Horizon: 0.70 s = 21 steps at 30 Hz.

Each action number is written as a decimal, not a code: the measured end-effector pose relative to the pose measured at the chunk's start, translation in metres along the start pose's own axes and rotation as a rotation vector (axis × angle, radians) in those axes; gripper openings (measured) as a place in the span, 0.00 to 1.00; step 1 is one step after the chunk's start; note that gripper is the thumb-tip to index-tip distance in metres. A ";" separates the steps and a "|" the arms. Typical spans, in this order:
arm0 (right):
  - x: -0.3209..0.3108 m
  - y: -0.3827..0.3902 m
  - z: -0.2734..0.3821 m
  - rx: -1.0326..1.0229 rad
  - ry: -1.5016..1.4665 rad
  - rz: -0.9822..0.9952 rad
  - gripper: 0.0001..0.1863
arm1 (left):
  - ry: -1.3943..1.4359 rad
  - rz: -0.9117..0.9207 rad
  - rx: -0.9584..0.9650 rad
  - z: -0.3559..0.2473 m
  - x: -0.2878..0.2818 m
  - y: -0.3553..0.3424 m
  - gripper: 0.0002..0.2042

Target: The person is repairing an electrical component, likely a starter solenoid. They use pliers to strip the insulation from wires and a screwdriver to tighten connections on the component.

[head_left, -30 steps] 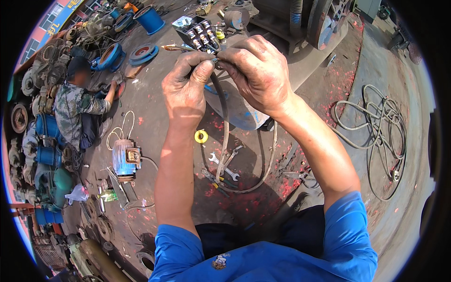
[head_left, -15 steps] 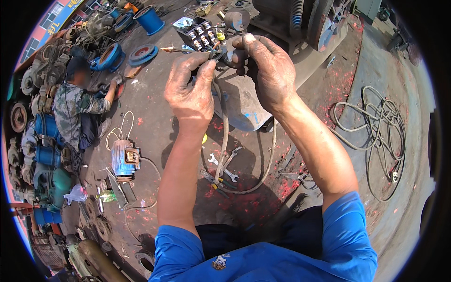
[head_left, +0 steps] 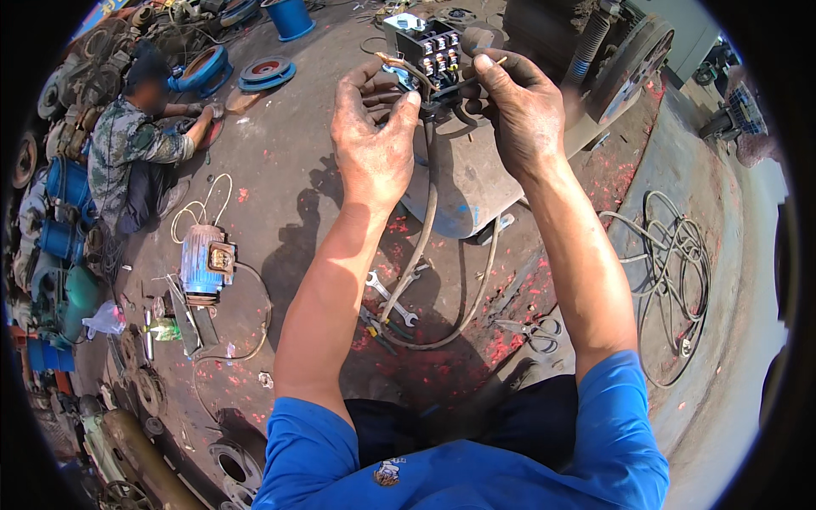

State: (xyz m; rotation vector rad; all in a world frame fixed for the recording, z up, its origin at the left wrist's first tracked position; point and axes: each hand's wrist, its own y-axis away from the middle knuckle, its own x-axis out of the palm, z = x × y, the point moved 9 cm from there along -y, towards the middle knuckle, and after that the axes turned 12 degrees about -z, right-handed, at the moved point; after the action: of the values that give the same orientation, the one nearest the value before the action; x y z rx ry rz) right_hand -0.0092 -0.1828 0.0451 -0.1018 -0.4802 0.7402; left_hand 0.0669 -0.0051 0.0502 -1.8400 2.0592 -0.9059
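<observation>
While both bare hands are raised at the black, box-shaped terminal block with rows of silvery screw contacts (head_left: 441, 55), I log them from the head view.

Left hand (head_left: 374, 144): below and left of the block. Thumb and index finger stand apart, near a brown, curved wire lead (head_left: 408, 66); I cannot tell whether the other fingers are clamped on anything.

Right hand (head_left: 529, 110): below and right of the block, thumb and fingers clamped on a thin black wire lead (head_left: 459, 85) running back toward the block.

Thick grey round cable (head_left: 432, 170) hangs from beneath the block and loops on the dark, red-flecked floor. Grey metal cylinder with blue marks (head_left: 459, 200): below the block, partly behind the cable. Farther below the block I note a silvery metal spanner (head_left: 410, 319), with metal scissors (head_left: 531, 330) to its right.

Blue finned motor with an opened box (head_left: 201, 263): below and well left of the block. Person in a camouflage jacket (head_left: 132, 161): well left of it, low to the floor.
</observation>
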 end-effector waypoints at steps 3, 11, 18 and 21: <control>0.010 0.009 0.006 -0.025 -0.030 0.073 0.13 | 0.034 0.101 -0.010 0.005 0.006 -0.006 0.17; 0.007 -0.007 0.017 -0.142 0.159 -0.049 0.11 | 0.158 0.041 -0.161 0.024 0.005 -0.013 0.09; 0.011 -0.015 0.015 -0.177 0.202 -0.087 0.12 | 0.411 0.031 -0.268 0.035 0.004 -0.011 0.07; 0.013 -0.005 0.004 -0.063 -0.031 -0.078 0.14 | 0.354 0.023 -0.207 0.031 0.003 -0.010 0.07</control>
State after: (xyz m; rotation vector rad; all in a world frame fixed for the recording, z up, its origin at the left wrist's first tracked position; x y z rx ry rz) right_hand 0.0010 -0.1781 0.0551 -0.1301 -0.5346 0.6515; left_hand 0.0917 -0.0173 0.0327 -1.8582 2.4618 -1.1179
